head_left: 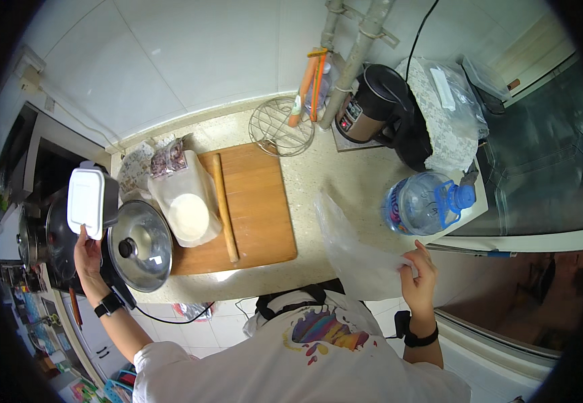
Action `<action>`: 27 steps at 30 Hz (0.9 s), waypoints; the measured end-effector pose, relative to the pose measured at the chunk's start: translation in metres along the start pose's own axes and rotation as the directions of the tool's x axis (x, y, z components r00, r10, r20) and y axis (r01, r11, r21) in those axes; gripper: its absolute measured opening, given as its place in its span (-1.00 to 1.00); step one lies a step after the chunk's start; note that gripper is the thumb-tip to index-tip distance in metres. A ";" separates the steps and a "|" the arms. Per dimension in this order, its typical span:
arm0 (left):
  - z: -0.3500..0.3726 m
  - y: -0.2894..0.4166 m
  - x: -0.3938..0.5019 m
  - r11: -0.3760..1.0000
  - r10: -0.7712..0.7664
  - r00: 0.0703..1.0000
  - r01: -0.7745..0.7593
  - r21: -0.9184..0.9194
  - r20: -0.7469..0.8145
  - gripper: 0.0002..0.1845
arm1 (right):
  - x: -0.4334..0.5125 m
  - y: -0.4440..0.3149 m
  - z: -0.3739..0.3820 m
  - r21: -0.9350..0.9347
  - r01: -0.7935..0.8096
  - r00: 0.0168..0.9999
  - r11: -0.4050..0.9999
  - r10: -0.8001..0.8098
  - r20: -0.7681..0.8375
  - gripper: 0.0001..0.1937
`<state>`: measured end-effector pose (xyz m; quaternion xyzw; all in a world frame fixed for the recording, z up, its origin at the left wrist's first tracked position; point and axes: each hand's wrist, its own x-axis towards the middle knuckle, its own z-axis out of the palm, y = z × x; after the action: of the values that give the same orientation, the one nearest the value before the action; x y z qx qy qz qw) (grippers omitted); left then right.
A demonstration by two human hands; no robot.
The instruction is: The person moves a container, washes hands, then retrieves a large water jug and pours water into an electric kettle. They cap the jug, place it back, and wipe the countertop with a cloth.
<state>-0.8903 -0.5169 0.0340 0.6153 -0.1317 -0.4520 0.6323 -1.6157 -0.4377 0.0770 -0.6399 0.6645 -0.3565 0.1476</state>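
My left hand (87, 252), with a watch at the wrist, grips a dark lidded container (85, 201) by its near end; its white lid faces left. Out to the right, my right hand (418, 274) pinches a thin translucent plastic bag (354, 252) that hangs over the counter's front edge. Between them lies a wooden cutting board (261, 201) with a wooden rolling pin (225, 207) on it. A translucent container of white powder (189, 219) stands at the board's left part, next to a glass pot lid (140, 246) with a black knob.
A large blue water bottle (415, 204) stands at the counter's right end. Behind it are a black and brown electric kettle (367, 108) and plastic bags (452, 121). A round wire rack (281, 127) lies near the wall by a vertical pipe (357, 60). Pans (62, 242) stand at far left.
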 end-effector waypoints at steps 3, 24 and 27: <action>0.074 -0.030 -0.082 0.992 0.042 0.989 -0.058 0.115 0.142 -0.69 | 0.003 0.035 -0.022 0.048 0.097 0.986 0.994 -0.102 0.129 -0.85; 0.355 -0.293 -0.255 0.855 -0.383 0.881 0.224 0.468 0.278 -0.74 | -0.023 0.203 -0.161 0.194 0.194 0.973 0.962 -0.214 0.086 -0.92; 0.338 -0.256 -0.264 0.956 -0.208 0.918 0.117 0.268 0.338 -0.68 | -0.024 0.200 -0.161 0.274 0.166 0.972 0.947 -0.204 0.114 -0.95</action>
<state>-1.3866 -0.5038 -0.0219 0.6029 -0.2482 -0.5893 0.4771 -1.8661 -0.3835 0.0514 -0.6979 0.5362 -0.4075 0.2436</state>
